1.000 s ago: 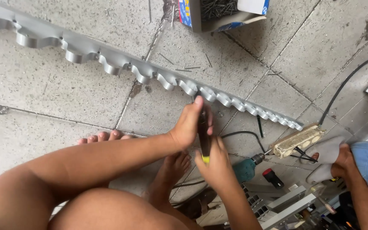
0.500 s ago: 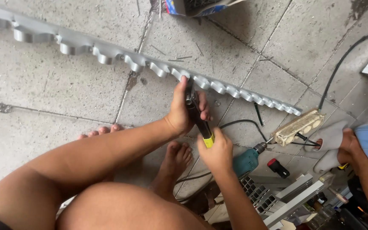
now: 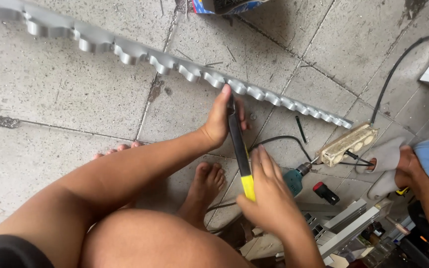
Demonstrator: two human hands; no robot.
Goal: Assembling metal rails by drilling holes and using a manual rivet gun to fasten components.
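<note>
The left hand (image 3: 220, 121) and the right hand (image 3: 266, 198) are both closed around a black and yellow tool (image 3: 239, 149), its tip just beside the wavy metal strip (image 3: 175, 64) on the floor (image 3: 65, 99).

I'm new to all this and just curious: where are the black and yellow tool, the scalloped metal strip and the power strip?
Black and yellow tool (image 3: 238, 149): head view, on its black shaft.
Scalloped metal strip (image 3: 125, 48): head view, on its grey upper face.
Power strip (image 3: 348, 144): head view, on its beige top.

Matt grey metal scalloped strip (image 3: 184, 67), rough stained concrete floor (image 3: 65, 99) (cracked), yellow-handled tool (image 3: 239, 149)
</note>
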